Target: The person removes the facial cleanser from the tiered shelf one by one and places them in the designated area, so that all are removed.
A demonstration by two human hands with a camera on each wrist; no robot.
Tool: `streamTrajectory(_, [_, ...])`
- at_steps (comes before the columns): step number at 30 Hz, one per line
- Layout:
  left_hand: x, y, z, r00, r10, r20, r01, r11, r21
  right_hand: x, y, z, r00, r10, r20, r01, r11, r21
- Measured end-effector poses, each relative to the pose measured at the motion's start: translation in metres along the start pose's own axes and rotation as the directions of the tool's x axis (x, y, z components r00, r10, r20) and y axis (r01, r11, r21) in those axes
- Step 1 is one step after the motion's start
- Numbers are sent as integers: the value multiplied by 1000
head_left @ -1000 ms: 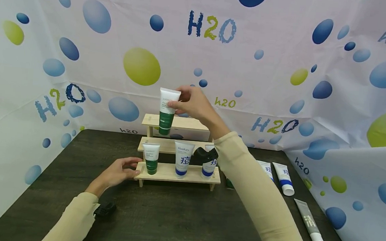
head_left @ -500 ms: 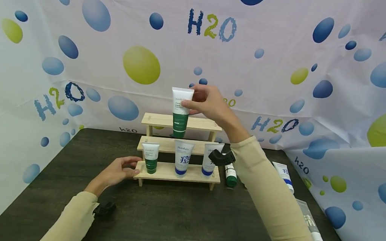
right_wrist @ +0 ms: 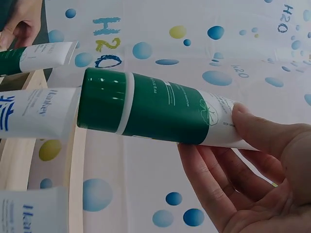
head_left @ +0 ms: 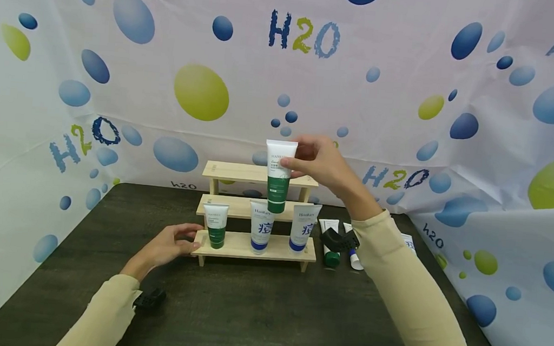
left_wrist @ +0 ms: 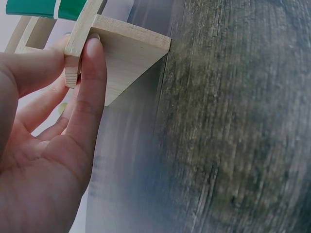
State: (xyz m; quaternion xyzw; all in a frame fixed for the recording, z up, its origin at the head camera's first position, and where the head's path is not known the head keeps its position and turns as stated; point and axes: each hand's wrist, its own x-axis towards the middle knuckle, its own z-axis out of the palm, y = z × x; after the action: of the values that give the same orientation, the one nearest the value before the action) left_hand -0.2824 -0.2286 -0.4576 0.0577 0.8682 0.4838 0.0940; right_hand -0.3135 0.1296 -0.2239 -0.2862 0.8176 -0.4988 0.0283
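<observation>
In the head view, my right hand (head_left: 324, 163) pinches a white and green squeeze tube (head_left: 277, 192) near its crimped top, cap down, in front of the upper tiers of a wooden display stand (head_left: 237, 247). The right wrist view shows thumb and fingers on opposite sides of the tube's white end. My left hand (head_left: 166, 247) grips the left end of the stand's lowest tier, thumb and finger on opposite faces of the board (left_wrist: 73, 56). On that tier stand a smaller green and white tube (head_left: 216, 225) and two white and blue tubes, one central (head_left: 260, 229), one right (head_left: 304, 229).
On the dark table (head_left: 246, 312), right of the stand, lie a green-capped tube (head_left: 331, 259) and a white and blue tube (head_left: 354, 259). Another white tube (head_left: 408, 241) shows partly behind my right sleeve. A dotted backdrop (head_left: 383, 121) hangs close behind and on both sides.
My right hand has carried the green and white tube rightward across the stand, and most recently downward. My left hand keeps its hold on the stand's end.
</observation>
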Motion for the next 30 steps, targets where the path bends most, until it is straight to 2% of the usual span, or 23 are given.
streamTrajectory(14, [-1, 1, 0, 1000, 4, -8, -4, 1000, -8, -32, 28, -22, 999, 39, -16, -40, 999, -34])
streamTrajectory(30, [-3, 2, 0, 999, 33, -13, -33, 999, -8, -60, 47, -37, 998, 64, -18, -65, 994, -91])
